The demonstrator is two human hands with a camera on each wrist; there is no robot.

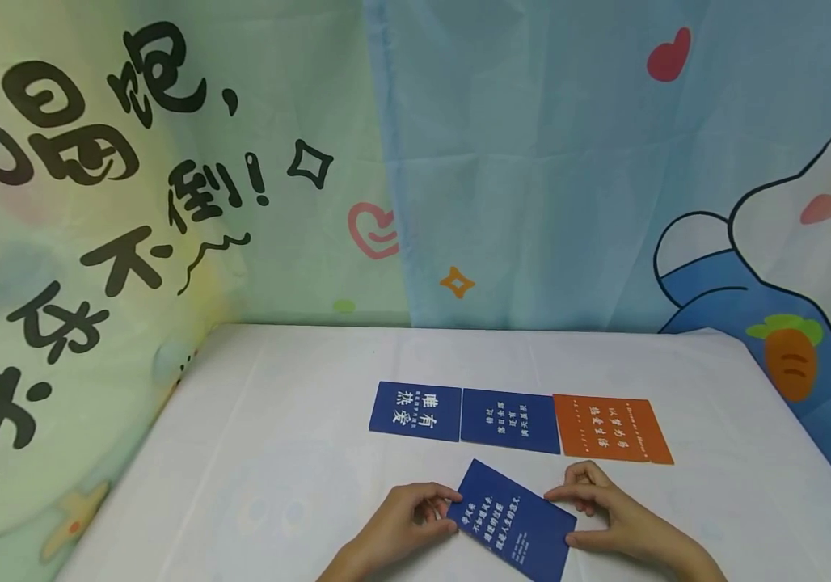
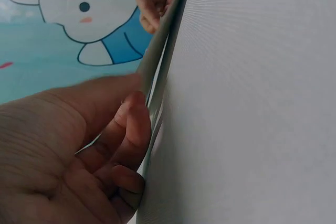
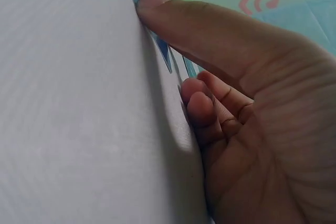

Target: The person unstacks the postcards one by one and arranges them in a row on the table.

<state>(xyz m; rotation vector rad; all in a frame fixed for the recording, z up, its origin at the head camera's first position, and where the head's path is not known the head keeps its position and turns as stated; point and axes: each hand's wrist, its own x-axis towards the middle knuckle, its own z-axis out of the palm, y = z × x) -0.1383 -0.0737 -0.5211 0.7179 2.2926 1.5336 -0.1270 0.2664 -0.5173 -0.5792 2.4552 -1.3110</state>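
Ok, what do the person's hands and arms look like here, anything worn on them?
Both the left hand and the right hand are bare: no gloves, rings or markings show. The forearms, as far as the head view shows them, have no sleeves. The wrists themselves are mostly out of frame.

Your forearms leave the head view at 6 o'clock; small print on the orange card (image 1: 612, 428) is unreadable.

tilted blue card (image 1: 513, 520) with white text, near table edge.
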